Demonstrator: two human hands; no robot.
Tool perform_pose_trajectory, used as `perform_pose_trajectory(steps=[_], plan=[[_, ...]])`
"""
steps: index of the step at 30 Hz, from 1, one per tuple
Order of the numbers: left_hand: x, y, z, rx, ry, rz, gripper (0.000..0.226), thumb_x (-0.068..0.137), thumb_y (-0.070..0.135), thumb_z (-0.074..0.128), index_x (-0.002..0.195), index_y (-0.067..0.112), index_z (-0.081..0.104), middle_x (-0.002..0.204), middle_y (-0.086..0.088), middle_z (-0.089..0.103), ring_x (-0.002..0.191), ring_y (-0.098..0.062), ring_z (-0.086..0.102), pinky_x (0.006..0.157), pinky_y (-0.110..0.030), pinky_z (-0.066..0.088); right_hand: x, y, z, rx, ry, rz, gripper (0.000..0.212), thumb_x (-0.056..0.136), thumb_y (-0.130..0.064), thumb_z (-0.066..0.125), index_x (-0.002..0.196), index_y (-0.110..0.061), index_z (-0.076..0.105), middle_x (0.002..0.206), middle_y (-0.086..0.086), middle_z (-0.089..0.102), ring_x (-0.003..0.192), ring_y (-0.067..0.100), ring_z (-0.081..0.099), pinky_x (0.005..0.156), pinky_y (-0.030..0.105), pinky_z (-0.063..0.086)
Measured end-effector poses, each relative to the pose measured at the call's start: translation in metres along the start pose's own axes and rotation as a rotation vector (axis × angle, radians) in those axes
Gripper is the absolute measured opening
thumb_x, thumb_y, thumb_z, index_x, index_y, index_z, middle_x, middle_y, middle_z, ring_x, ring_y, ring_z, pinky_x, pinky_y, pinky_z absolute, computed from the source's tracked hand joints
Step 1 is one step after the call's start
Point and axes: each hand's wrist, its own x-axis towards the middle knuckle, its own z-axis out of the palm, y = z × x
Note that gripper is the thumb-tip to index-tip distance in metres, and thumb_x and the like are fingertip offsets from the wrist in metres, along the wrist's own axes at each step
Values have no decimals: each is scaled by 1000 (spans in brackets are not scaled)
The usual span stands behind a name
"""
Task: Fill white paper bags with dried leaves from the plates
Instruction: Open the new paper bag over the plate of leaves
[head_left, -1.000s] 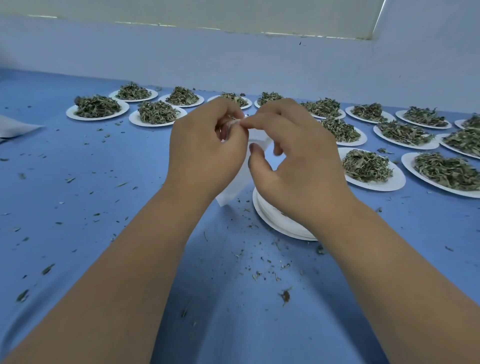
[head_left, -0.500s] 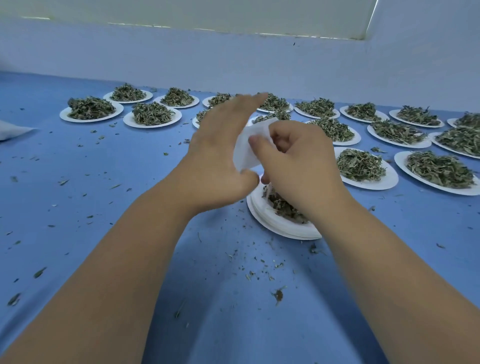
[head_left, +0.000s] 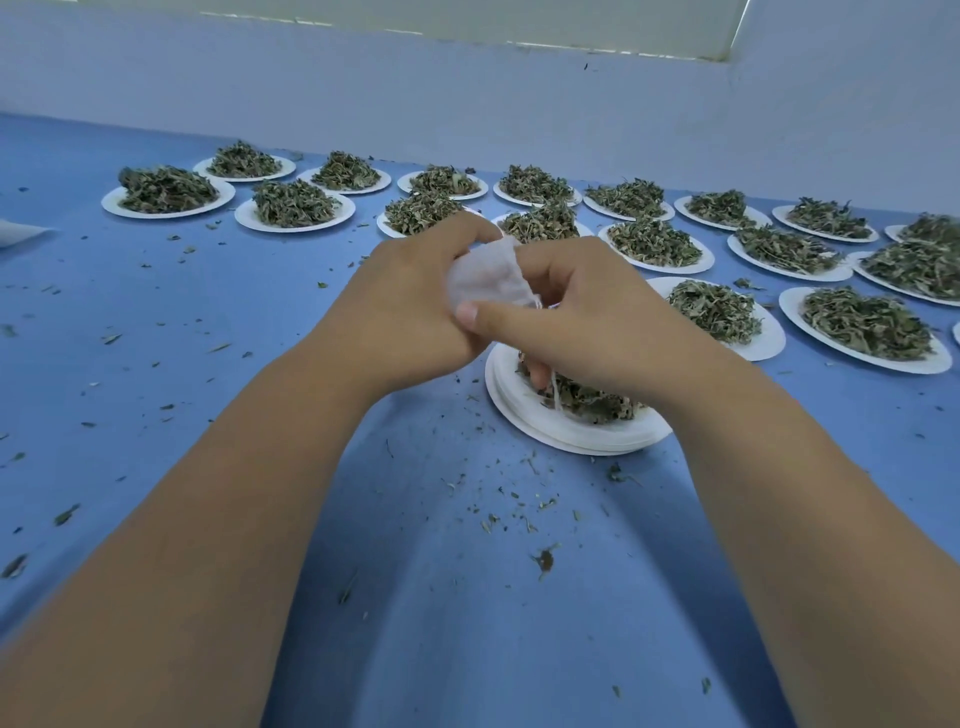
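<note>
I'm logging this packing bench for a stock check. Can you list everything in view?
plates of dried leaves: over fifteen, white with green-brown heaps, in rows across the far table
stack of plates: one, white, leaves on top, below the right hand
paper bag: one, white, between both hands
white sheet: one, left edge, cut off
leaf crumbs: many, green-brown, scattered
table: one, blue
left hand: grips the bag
right hand: pinches the bag
</note>
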Motion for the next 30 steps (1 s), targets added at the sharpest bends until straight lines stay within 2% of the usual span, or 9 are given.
perform_pose_trajectory(steps=[3, 8, 11, 14, 17, 20, 24, 27, 30], plan=[[-4, 7, 1, -10, -33, 16, 28, 70, 44, 56, 97, 49, 52, 85, 23, 63, 78, 3, 58, 55, -18, 44, 0, 2, -2, -43, -31, 31, 25, 90, -37, 75, 93, -12, 72, 55, 2, 62, 48, 14, 62, 51, 26, 43], [-5, 16, 7, 60, -41, 94, 8, 73, 37, 49, 79, 41, 46, 72, 13, 56, 64, -7, 55, 52, -29, 42, -4, -2, -9, -24, -87, -40, 14, 93, -29, 72, 83, -21, 75, 57, 4, 65, 48, 14, 62, 49, 20, 41], [0, 7, -2, 136, -12, 24, 19, 78, 36, 60, 93, 45, 52, 82, 19, 58, 75, -6, 56, 62, -28, 44, -7, -1, -20, 53, 97, -95, 9, 93, -24, 71, 89, -23, 79, 69, -6, 73, 53, 14, 67, 50, 17, 42], [0, -2, -11, 218, 4, -13, 36, 80, 26, 71, 110, 37, 56, 94, 11, 61, 90, -23, 57, 75, -34, 48, -13, 13, -41, -134, 177, -54, 10, 91, -34, 72, 100, -34, 77, 93, -23, 74, 80, -11, 66, 64, 5, 42], [2, -15, -32, 348, 122, -72, 39, 79, 13, 66, 111, 33, 58, 95, -1, 64, 93, -34, 59, 84, -39, 48, -24, 32, -54, -480, -72, 114, 41, 84, -58, 71, 123, -55, 60, 111, -47, 54, 94, -38, 40, 75, 7, 33], [3, -38, -57, 503, 229, -203, 47, 76, 6, 66, 115, 29, 56, 96, -9, 64, 90, -37, 57, 89, -44, 44, -30, 45, -49, -581, -158, 125, 65, 80, -68, 68, 140, -56, 45, 125, -40, 44, 103, -25, 39, 84, 5, 27], [3, -41, -47, 461, 53, -210, 50, 75, 6, 68, 115, 32, 54, 96, -1, 58, 85, -29, 48, 79, -38, 45, -27, 50, -38, -648, -170, 74, 81, 80, -75, 62, 150, -49, 33, 153, -24, 38, 137, -1, 33, 105, 27, 30], [4, -34, -27, 329, -73, -196, 46, 77, 17, 69, 115, 35, 51, 107, 0, 59, 95, -28, 55, 79, -41, 51, -28, 46, -32, -618, -28, 9, 68, 86, -67, 62, 147, -41, 44, 148, -21, 45, 137, 0, 34, 102, 22, 28], [8, -28, -17, 226, -25, -159, 45, 79, 24, 73, 118, 31, 52, 108, 5, 55, 97, -23, 51, 74, -33, 40, -31, 37, -22, -578, 165, -141, 34, 94, -41, 66, 127, -30, 66, 127, -15, 63, 128, 4, 47, 100, 18, 33]])
